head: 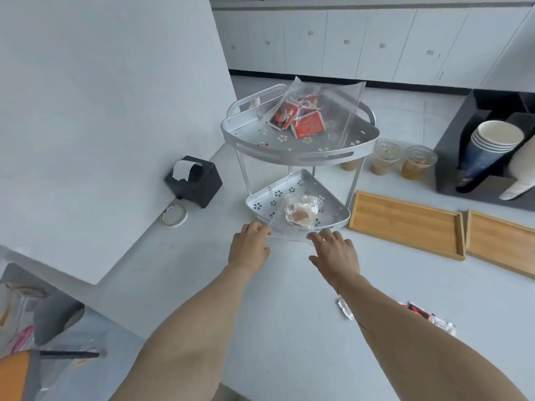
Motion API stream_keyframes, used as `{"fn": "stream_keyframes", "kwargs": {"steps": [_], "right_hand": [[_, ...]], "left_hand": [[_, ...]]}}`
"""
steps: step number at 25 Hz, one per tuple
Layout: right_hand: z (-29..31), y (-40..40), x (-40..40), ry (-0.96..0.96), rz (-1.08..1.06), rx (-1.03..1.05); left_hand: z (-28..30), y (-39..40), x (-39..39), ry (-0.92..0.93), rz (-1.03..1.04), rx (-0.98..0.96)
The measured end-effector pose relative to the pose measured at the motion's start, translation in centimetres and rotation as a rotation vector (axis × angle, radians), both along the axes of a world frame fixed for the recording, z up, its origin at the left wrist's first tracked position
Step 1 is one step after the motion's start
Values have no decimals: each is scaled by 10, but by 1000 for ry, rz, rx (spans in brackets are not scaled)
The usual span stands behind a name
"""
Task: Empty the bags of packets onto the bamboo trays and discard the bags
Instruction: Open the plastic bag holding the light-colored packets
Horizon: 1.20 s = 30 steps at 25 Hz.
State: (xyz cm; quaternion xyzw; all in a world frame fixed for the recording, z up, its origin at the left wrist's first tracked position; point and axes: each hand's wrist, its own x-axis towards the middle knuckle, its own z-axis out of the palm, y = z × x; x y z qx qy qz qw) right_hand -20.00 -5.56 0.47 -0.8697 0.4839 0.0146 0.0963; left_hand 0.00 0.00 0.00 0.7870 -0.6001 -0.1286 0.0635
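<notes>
Your left hand and right hand are bare, without gloves or rings. Both your forearms are bare too. No sleeve reaches into view.

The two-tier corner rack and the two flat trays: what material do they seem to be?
Corner rack: likely metal, matte silver, with punched flower-shaped holes. Flat trays: apparently bamboo, honey-coloured with a fine straight grain and a smooth finish.
</notes>
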Motion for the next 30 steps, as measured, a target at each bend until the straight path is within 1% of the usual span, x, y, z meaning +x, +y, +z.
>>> {"fn": "stream_keyframes", "kwargs": {"steps": [3, 6, 12, 14, 16, 19, 21, 26, 28, 30], "right_hand": [[-5, -8, 7, 19, -24, 0], [-11, -15, 13, 42, -38, 11], [-6, -23, 29, -32, -104, -34], [1, -24, 27, -102, -159, -56], [13, -26, 24, -224, -221, -77], [33, -24, 18, -368, -279, -153], [46, -20, 11, -445, -314, -205], [75, 4, -21, -512, -322, -322], [84, 18, -39, -556, -342, -311], [92, 36, -58, -612, -392, -246]], "left_hand": [[-6, -16, 6, -51, -53, -21], [-14, -27, 10, -6, -81, -23], [-14, -37, 21, 19, -138, -159], [-7, -38, 24, 41, -159, -217], [3, -39, 23, 59, -158, -297], [23, -36, 15, 60, -194, -412], [37, -35, 9, 96, -204, -482], [64, -21, -9, 179, -291, -623], [69, -14, -19, 196, -318, -653], [71, -8, -33, 266, -363, -627]]}}
